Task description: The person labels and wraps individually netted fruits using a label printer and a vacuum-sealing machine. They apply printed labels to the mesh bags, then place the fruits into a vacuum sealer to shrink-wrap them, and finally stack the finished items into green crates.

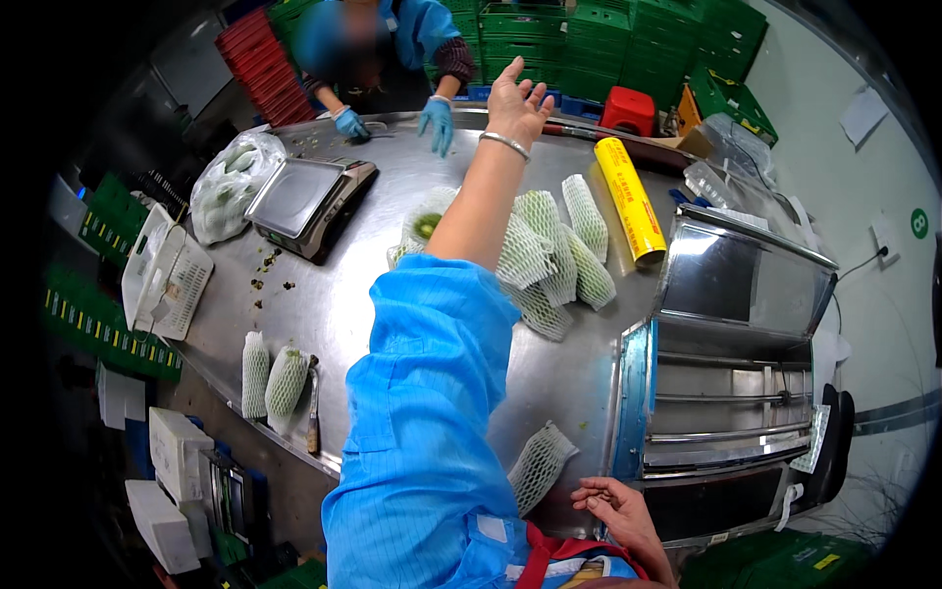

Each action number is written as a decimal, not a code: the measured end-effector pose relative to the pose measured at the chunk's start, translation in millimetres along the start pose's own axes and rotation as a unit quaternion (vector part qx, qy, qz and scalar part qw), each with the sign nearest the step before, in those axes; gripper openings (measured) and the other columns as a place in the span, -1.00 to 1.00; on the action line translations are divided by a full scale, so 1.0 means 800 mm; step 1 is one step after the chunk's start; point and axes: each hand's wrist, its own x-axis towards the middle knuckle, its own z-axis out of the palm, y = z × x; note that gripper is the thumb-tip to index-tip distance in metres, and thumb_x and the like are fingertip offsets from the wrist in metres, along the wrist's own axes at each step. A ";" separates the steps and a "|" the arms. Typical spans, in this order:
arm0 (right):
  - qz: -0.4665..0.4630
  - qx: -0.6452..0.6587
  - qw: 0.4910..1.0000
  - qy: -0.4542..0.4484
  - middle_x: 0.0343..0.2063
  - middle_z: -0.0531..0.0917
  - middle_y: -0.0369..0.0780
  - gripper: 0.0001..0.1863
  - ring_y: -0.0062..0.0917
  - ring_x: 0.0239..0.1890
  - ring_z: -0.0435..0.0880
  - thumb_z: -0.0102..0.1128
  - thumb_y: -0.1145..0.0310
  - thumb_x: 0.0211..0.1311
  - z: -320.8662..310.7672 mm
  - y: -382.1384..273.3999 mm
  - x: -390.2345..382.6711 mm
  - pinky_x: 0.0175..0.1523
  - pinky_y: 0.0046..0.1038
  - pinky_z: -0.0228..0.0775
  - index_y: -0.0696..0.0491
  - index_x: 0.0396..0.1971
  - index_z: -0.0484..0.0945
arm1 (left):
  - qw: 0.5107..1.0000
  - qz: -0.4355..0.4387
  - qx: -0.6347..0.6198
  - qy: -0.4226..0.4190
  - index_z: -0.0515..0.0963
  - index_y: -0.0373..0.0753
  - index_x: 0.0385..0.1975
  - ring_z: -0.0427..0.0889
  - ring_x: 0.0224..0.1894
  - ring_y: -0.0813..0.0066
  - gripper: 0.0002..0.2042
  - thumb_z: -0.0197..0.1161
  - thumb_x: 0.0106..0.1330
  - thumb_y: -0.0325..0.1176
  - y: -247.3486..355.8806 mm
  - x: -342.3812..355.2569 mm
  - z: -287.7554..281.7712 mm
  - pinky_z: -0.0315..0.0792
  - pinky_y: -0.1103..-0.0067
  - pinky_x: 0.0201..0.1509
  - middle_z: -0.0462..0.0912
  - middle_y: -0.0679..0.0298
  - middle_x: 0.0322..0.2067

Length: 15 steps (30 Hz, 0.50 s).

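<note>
My left hand [518, 106], with a bangle on its wrist, stretches far out over the steel table [324, 324]. It is open, fingers apart, with nothing in it. Beneath and beside that arm lies a heap of long pale-green gourd-like produce [557, 260] in white foam net sleeves, partly hidden by my forearm. My right hand [620, 512] stays low at the near right, its fingers curled together and nothing visible in them. Just left of it rests a white foam net sleeve [543, 466]; its contents are hard to make out.
A film wrapping machine [731, 393] stands at right, near a yellow roll [630, 201]. At left are a scale [304, 201], a bulging plastic bag [235, 187], a white basket [172, 275], netted produce [287, 388] and a knife [313, 407]. Across the table are a co-worker's gloved hands [437, 123].
</note>
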 end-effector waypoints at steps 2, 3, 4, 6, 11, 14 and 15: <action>-0.014 0.016 1.000 0.014 -0.25 0.60 -0.14 -0.72 -0.56 -0.22 0.58 -0.01 0.53 0.22 -0.001 -0.002 -0.004 -0.07 -0.58 0.40 0.26 -0.06 0.40 | 0.999 -0.021 0.031 -0.007 -0.04 0.12 0.24 0.36 0.01 0.29 -0.27 0.27 0.10 -0.21 -0.016 0.018 -0.017 0.27 0.36 0.03 0.23 0.22 0.02; -0.031 0.046 0.998 0.021 -0.29 0.60 -0.12 -0.74 -0.54 -0.25 0.58 -0.01 0.52 0.23 -0.009 0.000 -0.006 -0.08 -0.55 0.41 0.28 -0.10 0.43 | 0.999 -0.046 0.015 0.020 0.01 0.07 0.19 0.41 -0.08 0.30 -0.31 0.28 0.09 -0.21 -0.026 0.029 -0.025 0.32 0.39 -0.04 0.27 0.19 -0.03; -0.070 0.075 0.995 0.010 -0.32 0.61 -0.10 -0.76 -0.50 -0.27 0.59 -0.04 0.47 0.26 -0.018 -0.011 -0.002 -0.09 -0.50 0.43 0.28 -0.14 0.46 | 0.996 -0.074 0.001 0.047 0.06 0.02 0.15 0.45 -0.16 0.31 -0.35 0.28 0.08 -0.21 -0.031 0.041 -0.035 0.37 0.41 -0.11 0.30 0.16 -0.08; -0.195 0.226 0.953 -0.056 -0.45 0.57 0.02 -0.64 -0.24 -0.35 0.60 0.01 0.25 0.22 -0.023 -0.057 -0.002 -0.13 -0.25 0.47 0.32 -0.28 0.50 | 0.993 -0.109 -0.013 0.049 0.13 -0.10 0.02 0.46 -0.43 0.35 -0.43 0.29 0.06 -0.22 -0.020 0.055 -0.073 0.43 0.42 -0.29 0.41 0.13 -0.39; -0.420 0.277 0.786 -0.360 -0.27 0.50 0.12 -0.34 -0.21 -0.17 0.48 -0.32 -0.04 0.33 0.040 -0.204 -0.034 -0.02 -0.31 0.29 0.32 -0.29 0.55 | 0.984 -0.076 0.065 0.146 0.01 0.04 0.23 0.46 -0.28 0.26 -0.30 0.23 0.10 -0.14 -0.035 0.087 -0.117 0.40 0.41 -0.22 0.38 0.05 -0.23; -0.522 0.400 0.642 -0.394 -0.37 0.52 0.05 -0.44 -0.34 -0.35 0.45 -0.34 0.03 0.33 0.083 -0.217 -0.047 -0.20 -0.41 0.24 0.21 -0.36 0.55 | 0.983 -0.051 0.079 0.155 0.13 -0.15 -0.09 0.47 -0.29 0.15 -0.54 0.20 0.13 -0.16 -0.017 0.081 -0.117 0.39 0.33 -0.23 0.42 -0.03 -0.22; -0.586 0.445 0.577 -0.354 -0.43 0.53 0.02 -0.55 -0.38 -0.46 0.44 -0.28 0.12 0.32 0.109 -0.220 -0.042 -0.33 -0.43 0.23 0.15 -0.42 0.54 | 0.986 -0.042 0.090 0.136 0.13 -0.17 -0.14 0.48 -0.36 0.13 -0.57 0.19 0.13 -0.18 0.008 0.088 -0.134 0.40 0.34 -0.25 0.46 -0.08 -0.27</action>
